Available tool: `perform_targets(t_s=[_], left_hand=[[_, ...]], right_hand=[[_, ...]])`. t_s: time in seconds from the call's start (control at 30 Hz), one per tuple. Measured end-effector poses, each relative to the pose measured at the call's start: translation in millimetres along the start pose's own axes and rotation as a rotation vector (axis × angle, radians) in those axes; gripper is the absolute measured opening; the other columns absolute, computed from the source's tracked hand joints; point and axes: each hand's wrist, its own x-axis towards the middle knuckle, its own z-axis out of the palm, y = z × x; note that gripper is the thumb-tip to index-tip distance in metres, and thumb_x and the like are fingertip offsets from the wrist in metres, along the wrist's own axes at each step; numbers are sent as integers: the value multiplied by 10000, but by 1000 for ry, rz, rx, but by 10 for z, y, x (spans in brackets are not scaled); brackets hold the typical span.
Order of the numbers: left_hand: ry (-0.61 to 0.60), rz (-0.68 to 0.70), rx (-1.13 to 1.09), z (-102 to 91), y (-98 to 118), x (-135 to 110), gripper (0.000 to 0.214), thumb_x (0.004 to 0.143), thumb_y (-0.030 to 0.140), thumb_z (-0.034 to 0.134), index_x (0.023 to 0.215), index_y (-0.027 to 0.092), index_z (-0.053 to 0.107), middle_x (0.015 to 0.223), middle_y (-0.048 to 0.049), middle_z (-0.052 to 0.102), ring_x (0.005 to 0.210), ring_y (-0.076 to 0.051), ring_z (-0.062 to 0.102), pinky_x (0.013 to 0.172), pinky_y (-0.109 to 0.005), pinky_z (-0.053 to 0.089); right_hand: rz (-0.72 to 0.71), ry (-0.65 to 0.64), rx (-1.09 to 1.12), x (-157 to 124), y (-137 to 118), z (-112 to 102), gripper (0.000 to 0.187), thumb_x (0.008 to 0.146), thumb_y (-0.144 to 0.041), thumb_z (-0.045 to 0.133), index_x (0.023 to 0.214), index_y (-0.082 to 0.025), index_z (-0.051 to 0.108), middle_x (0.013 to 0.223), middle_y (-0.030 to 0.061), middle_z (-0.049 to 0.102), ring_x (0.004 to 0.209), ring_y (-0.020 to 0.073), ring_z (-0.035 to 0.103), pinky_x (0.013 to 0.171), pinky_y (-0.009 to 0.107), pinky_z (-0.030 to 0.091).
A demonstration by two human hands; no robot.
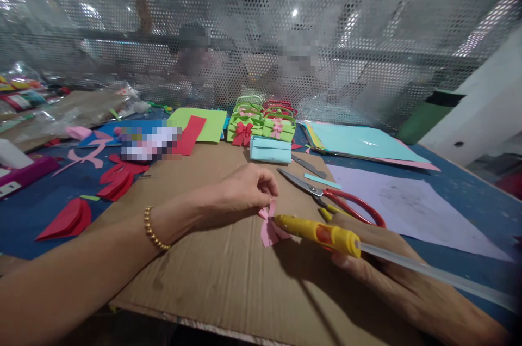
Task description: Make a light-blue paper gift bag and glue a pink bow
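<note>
Between thumb and fingers, my left hand (240, 191) pinches the top of a pink paper bow (269, 232) over the cardboard sheet (212, 264). My right hand (379, 264) is wrapped round a yellow hot glue gun (322, 233), a long clear glue stick (428, 272) running out of its back. The gun's nozzle points left and meets the middle of the bow; whether glue is flowing cannot be made out. Just beyond my right hand lie red-handled scissors (354, 205). A small light-blue folded paper bag (270, 150) sits past my left hand.
Several small green paper bags with bows (261, 125) stand at the back. Red paper petals (67, 219) and pink cutouts (87, 158) lie left, near a purple-and-white power strip (30, 174). Stacked coloured sheets (367, 142) and a white sheet (408, 204) lie right. A perforated metal screen (244, 19) stands behind.
</note>
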Motion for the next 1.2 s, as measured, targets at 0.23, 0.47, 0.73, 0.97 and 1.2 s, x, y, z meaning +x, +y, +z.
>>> perform_targets(t_s=[0.23,0.47,0.73,0.97,1.2], left_hand=[[21,32,146,3,-51,13,152,693,55,532,734,144,647,693,-38,696,645,-150,663,568,-238,507],[-5,89,261,-47,-9,3,87,724,109,599,715,139,680,681,-40,711,644,-151,650,562,-238,465],[-144,116,463,-142,92,-23,191,722,70,620,818,118,779,779,-48,732,710,-144,636,606,-234,437],[-132,172,653,-122,157,-56,283,707,5,608,848,140,813,791,-32,710,708,-130,603,615,-225,416],[-141,190,648,-124,127,-66,235,760,45,613,852,144,804,860,-49,734,754,-144,626,651,-240,441]], right_hand=[[-33,-10,34,35,-3,3,192,1007,-366,520,926,-251,650,792,-16,665,670,155,616,630,252,513],[-38,-9,33,1,34,12,149,1007,-348,537,1056,-284,662,832,-31,682,693,150,632,642,248,518],[-79,33,1,19,38,16,147,1004,-338,533,991,-283,669,815,-29,692,684,155,634,636,246,518],[-107,55,-25,4,40,6,195,1001,-352,543,1121,-306,689,888,-11,727,745,178,676,628,254,546],[-118,41,-43,22,23,-10,199,998,-352,542,1119,-308,693,871,0,710,775,192,682,631,262,564]])
